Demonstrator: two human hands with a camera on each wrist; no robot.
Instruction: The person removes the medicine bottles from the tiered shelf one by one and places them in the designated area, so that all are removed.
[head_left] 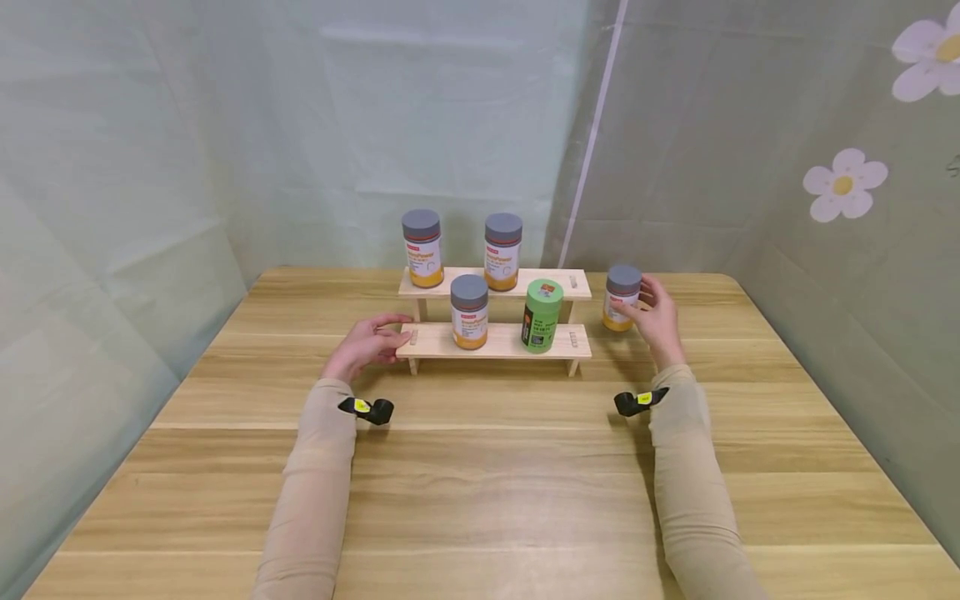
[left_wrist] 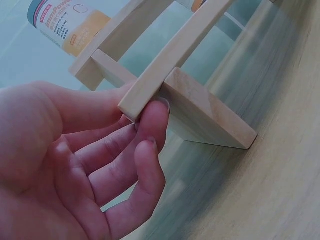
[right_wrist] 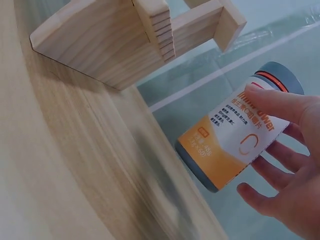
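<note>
My left hand (head_left: 369, 342) pinches the left end of the lower board of a two-tier wooden rack (head_left: 502, 342), thumb on top and fingers beneath, as the left wrist view shows. To the right of the rack, my right hand (head_left: 656, 318) grips a grey-capped supplement bottle (right_wrist: 235, 132) with a white and orange label. That bottle is held above the table with a shadow under it. On the upper tier stand two matching bottles, a left one (head_left: 422, 250) and a middle one (head_left: 502, 252). The lower tier carries another grey-capped bottle (head_left: 469, 313) and a green bottle (head_left: 542, 317).
The rack stands toward the back of a wood-grain table (head_left: 480, 483). Pale curtains (head_left: 390, 125) hang behind and at both sides, with printed flowers on the right. A small black camera is strapped to each wrist over the beige sleeves (head_left: 315, 483).
</note>
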